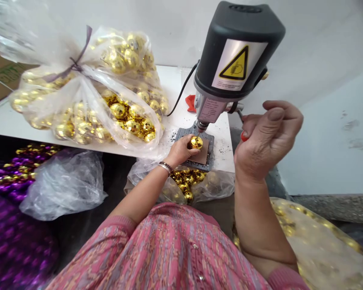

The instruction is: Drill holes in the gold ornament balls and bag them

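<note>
A small shiny gold mirror ball (196, 142) sits in the fingers of my left hand (180, 151), which closes round its side. The ball rests over a brown pad (200, 155) on the drill press base (211, 147). Directly above it is the thin bit of the black drill press (230, 76), its tip at or very near the ball's top; contact is hard to make out. My right hand (268, 139) is curled at the press's feed lever (240, 114), whose red end (244, 136) shows beside the palm.
A tied clear bag of gold balls (130, 108) fills the left of the white table (224, 157). An open bag of gold balls (186, 185) lies at my lap. Purple balls (15, 237) are at lower left. A red scrap (190, 103) and dark shavings lie near the press.
</note>
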A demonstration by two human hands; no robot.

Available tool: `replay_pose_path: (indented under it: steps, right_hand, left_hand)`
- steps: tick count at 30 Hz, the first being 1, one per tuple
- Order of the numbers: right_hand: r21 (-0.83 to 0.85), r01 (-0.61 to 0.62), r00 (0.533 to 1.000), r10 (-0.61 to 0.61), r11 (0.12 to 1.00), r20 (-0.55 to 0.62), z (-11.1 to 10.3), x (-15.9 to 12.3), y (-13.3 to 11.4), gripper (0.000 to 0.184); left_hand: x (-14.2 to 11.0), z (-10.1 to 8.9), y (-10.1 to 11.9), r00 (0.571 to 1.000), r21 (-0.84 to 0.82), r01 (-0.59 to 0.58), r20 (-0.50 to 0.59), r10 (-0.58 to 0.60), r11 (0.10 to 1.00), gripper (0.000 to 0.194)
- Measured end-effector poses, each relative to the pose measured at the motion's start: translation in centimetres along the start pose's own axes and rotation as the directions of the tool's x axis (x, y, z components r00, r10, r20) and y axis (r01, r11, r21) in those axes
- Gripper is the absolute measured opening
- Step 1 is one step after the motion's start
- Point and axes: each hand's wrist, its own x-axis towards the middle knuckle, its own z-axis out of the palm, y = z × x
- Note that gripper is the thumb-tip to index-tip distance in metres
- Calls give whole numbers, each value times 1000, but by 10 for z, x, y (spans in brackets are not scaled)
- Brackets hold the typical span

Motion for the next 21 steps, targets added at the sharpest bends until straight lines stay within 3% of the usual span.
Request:
replay_pose_path:
  steps: [9,14,19,21]
  right_hand:
    - [-29,59,997,-60,998,-42,-2,-16,17,34]
    - [-67,153,987,-155,986,-36,-3,-24,25,35]
    - [-41,177,979,-180,983,-97,15,18,-2,32]
    - [-80,88,995,-92,993,-42,23,43,-11,21]
  left_hand:
    - [-3,-2,3,1000,-7,13,-3,-13,1000,51]
    - [-5,-5,7,1000,-47,28,10,-27,999,51]
    - [-3,-5,9,998,-95,67,-1,-67,993,47]
    - [-8,-9,8,995,-128,88,-45,-94,988,41]
